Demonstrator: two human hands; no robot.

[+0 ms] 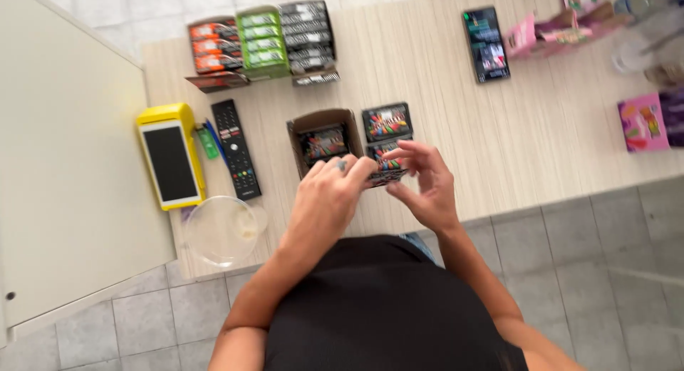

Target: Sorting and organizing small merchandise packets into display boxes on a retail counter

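Two bare hands meet over one small dark packet [388, 170] at the near edge of the pale wood-grain counter [541, 143], and everything else sits around them. Far left: yellow card terminal [169, 157] lying flat, a green lighter and blue pen beside it, then a black remote control [236, 148], with a clear round lid or dish [222, 230] nearer the counter edge. Behind, three display trays of small packs [260, 39] in orange, green and dark. Centre: open brown cardboard box [322, 139] with more of the dark colourful packets inside, one more such packet [386, 121] lying flat just right of it. Left hand [328, 200] is knuckles up, fingers curled down onto the left end of the held packet, just beside the box's near corner. Right hand [425, 186] has thumb and fingertips pinching the packet's right end, palm turned inward, wrist bent. Both forearms angle in from the body, elbows out. Packet looks light, flat, glossy wrapper, so probably a bit slippery and easy to crease; best gripped by its short ends or edges, as here. Motion blur, so exact finger contact is hard to tell. Further right: a dark phone [486, 44] face up, pink cartons [552, 30] and a pink-and-purple box [648, 120] well apart from the hands.
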